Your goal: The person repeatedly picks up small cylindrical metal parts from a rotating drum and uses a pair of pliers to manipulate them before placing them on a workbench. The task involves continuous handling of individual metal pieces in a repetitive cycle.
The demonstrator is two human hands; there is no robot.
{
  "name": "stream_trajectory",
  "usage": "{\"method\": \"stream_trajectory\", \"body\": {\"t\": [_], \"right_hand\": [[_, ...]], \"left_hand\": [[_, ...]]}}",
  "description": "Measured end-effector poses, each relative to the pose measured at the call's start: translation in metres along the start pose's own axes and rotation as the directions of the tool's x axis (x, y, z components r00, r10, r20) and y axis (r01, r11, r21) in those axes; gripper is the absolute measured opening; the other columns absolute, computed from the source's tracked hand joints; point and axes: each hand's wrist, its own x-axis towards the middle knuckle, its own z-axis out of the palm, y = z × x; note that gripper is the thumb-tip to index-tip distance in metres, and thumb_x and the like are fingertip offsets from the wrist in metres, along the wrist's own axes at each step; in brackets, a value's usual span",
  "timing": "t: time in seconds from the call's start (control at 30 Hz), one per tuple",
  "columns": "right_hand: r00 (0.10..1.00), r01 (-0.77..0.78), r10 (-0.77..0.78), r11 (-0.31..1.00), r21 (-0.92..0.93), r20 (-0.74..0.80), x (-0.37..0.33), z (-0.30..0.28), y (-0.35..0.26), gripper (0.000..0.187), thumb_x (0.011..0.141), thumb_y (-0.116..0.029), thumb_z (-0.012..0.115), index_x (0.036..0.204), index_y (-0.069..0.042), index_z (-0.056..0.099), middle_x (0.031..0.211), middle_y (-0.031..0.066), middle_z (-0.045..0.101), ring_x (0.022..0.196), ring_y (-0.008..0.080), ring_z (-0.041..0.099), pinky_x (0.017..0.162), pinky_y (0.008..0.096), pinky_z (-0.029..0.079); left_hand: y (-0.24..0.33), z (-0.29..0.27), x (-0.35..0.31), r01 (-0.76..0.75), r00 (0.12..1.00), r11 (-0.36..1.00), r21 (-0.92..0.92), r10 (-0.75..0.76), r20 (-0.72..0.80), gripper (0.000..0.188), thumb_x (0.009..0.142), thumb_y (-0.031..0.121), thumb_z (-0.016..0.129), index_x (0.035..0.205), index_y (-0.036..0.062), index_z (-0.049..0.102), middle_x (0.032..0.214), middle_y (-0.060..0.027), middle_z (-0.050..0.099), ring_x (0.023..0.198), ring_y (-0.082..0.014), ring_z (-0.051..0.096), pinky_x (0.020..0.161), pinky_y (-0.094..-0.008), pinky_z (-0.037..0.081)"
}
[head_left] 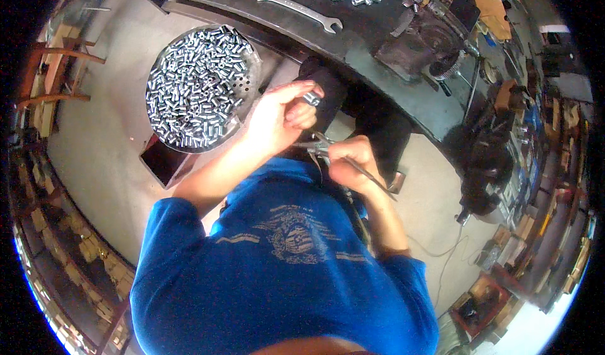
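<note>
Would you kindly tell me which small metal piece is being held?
The silvery piece in the left hand; the other visible pieces lie in the round basin or on the bench.

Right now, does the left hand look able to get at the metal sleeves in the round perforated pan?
Probably yes: the round perforated pan is beside the left forearm and nothing covers its metal sleeves, though the left hand grips a small metal piece.

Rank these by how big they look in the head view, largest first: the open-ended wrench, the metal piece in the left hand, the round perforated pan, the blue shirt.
1. Blue shirt
2. Round perforated pan
3. Open-ended wrench
4. Metal piece in the left hand
</note>
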Motion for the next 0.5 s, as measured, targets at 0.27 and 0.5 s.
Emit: {"method": "stream_trajectory", "body": {"t": [0.27, 0.5], "right_hand": [[0.945, 0.011, 0.019, 0.996, 0.089, -0.327, -0.007, 0.003, 0.001, 0.042, 0.075, -0.029, 0.066, 0.053, -0.005, 0.039, 0.053, -0.0027, 0.039, 0.049, 0.0062, 0.036, 0.044, 0.0236, 0.026], [0.946, 0.038, -0.037, 0.999, -0.003, -0.321, -0.006, 0.008, 0.002, 0.058, 0.073, -0.055, 0.064, 0.053, -0.006, 0.04, 0.052, -0.0023, 0.04, 0.048, 0.007, 0.036, 0.044, 0.0243, 0.025]], "left_hand": [[-0.01, 0.009, -0.021, -0.099, 0.991, 0.832, 0.546, 0.129, -0.017, 0.021, 0.087, 0.017, 0.056, 0.091, -0.0026, 0.062, 0.057, -0.0025, 0.053, 0.048, -0.0087, 0.046, 0.044, -0.0204, 0.035], [-0.005, 0.005, -0.018, -0.066, 0.997, 0.791, 0.609, 0.072, 0.015, 0.024, 0.088, 0.018, 0.055, 0.094, -0.0048, 0.061, 0.061, -0.0082, 0.057, 0.053, -0.014, 0.055, 0.051, -0.0244, 0.045]]}}
